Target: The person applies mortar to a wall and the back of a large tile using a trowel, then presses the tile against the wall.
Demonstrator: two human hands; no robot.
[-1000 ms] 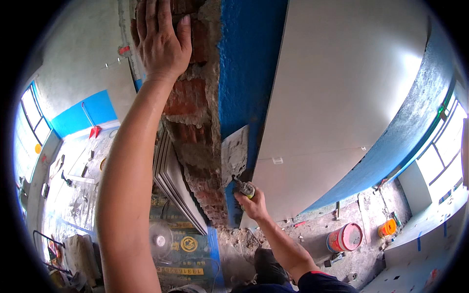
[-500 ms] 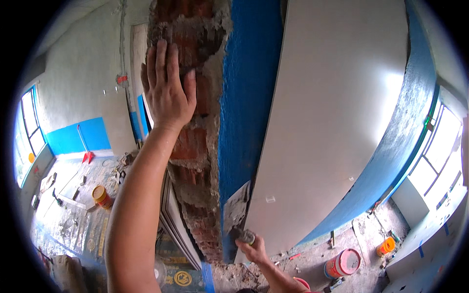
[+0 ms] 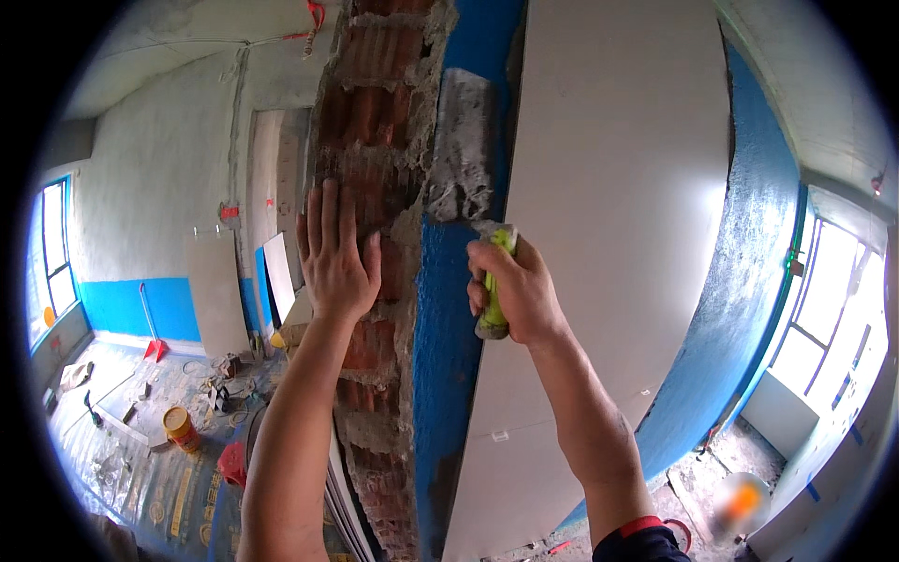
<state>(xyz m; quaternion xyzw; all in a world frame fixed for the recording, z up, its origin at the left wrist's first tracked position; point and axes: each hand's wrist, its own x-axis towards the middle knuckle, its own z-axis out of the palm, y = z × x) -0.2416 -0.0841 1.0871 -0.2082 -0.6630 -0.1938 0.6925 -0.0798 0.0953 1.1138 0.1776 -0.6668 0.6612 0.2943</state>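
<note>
My left hand (image 3: 339,262) lies flat on the exposed brick edge (image 3: 373,347) of the wall, fingers pointing up and together, thumb apart. It holds nothing. My right hand (image 3: 524,290) is wrapped round the yellow-green handle of a trowel (image 3: 464,131). The trowel's grey, smeared blade points up over the narrow blue-coated strip (image 3: 445,375) beside the bricks. Whether the whole blade touches the strip I cannot tell. Right of that strip stands a tall, pale, smooth panel (image 3: 599,262), close to my right hand.
On the left, a yellow-lidded bucket (image 3: 181,428) stands on the sheet-covered floor (image 3: 178,492), with tools and scraps around. A red long-handled dustpan (image 3: 154,349) leans at the far wall. Another blue-coated wall (image 3: 749,225) stretches beyond the panel. Windows (image 3: 815,281) flank both sides.
My right hand has brought the trowel up from low on the blue strip to about the height of my left hand. The view has shifted; my left hand stays flat on the bricks.
</note>
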